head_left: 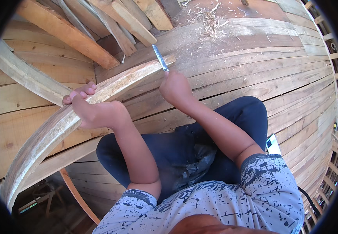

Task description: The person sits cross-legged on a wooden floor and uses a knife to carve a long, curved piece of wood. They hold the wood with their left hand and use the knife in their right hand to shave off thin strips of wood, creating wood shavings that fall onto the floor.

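A long curved timber point(128, 80) runs from the lower left up to the middle of the view, its bark-like brown side and pale worked face showing. My left hand point(93, 111) is closed around its middle part, fingers over the far side. In my right fist point(175, 86) is a knife point(159, 57) with a narrow bright blade; the handle is hidden in the fist. The blade lies across the timber close to its far end and appears to touch it, though I cannot tell for sure.
A second curved timber point(28, 76) passes by my left hand. Several boards and beams point(69, 33) lean at the upper left. Wood shavings point(211, 25) litter the plank floor point(231, 70). A flat white object point(273, 145) rests beside my right knee. At lower left is a dark opening point(40, 199).
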Demonstrator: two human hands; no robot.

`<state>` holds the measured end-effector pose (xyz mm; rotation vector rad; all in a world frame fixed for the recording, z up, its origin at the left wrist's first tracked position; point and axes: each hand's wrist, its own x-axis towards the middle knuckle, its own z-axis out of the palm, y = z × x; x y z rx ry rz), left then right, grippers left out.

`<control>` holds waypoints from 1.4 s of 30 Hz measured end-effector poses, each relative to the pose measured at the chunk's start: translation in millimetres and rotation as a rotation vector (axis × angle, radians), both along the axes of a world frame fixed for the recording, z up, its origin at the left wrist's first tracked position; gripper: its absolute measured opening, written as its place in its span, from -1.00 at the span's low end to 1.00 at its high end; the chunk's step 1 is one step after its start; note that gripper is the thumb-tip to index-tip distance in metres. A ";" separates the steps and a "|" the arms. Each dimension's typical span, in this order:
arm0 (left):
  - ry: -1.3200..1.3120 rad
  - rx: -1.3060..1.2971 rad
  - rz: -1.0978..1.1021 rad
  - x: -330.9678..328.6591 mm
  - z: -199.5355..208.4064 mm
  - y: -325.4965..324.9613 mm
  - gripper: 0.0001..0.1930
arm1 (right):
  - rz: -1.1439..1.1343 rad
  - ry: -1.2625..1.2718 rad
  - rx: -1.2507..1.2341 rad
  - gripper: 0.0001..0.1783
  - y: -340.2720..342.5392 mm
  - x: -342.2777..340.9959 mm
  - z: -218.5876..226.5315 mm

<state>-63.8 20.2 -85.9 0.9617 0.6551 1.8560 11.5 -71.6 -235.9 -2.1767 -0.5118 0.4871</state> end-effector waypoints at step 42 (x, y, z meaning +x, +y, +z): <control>0.031 -0.012 0.043 -1.3 -0.6 -3.1 -0.77 | 0.079 0.034 0.002 -0.62 -1.0 10.0 -4.9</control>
